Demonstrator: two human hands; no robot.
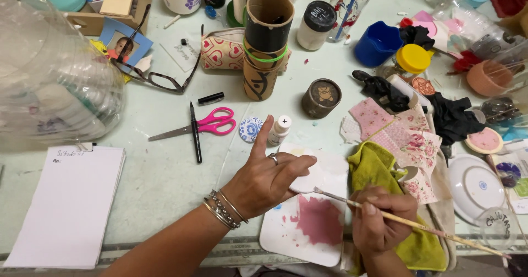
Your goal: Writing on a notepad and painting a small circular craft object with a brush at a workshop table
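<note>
My left hand [269,175] rests on a white tile palette [308,233], fingers gripping a small white flat piece [311,179] at its upper edge, index finger pointing up. It wears a ring and several bracelets. My right hand [379,216] holds a thin wooden paintbrush [418,225], whose tip touches the white piece beside a pink paint smear [319,219] on the palette. A yellow-green cloth [379,167] lies under and around my right hand.
Pink scissors [212,123], a black pen [195,134], a small white bottle [279,129], a round blue-patterned disc [251,129], cardboard tubes [265,46], glasses [159,76], floral paper scraps [407,145], a white plate [476,186], a notepad [69,205], a clear plastic bag [49,73].
</note>
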